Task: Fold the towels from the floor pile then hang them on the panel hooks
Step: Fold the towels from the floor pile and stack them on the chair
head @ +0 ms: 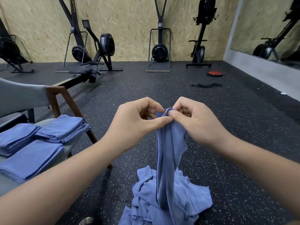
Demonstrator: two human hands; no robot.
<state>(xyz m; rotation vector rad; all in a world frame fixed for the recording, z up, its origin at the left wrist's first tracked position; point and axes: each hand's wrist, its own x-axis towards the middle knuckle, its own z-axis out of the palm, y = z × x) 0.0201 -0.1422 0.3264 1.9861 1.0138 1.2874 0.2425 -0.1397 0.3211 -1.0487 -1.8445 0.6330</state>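
Observation:
A blue towel hangs bunched from both of my hands, its lower end trailing into the crumpled pile of blue towels on the floor at the bottom centre. My left hand pinches the towel's top edge between thumb and fingers. My right hand pinches the same edge right beside it, the two thumbs almost touching. Three stacks of folded blue towels lie on a chair seat at the left.
The wooden-framed chair with a grey back stands at the left. Rowing machines and ski machines line the far board wall. A red weight plate and a black band lie on the speckled rubber floor. A mirror is at the right.

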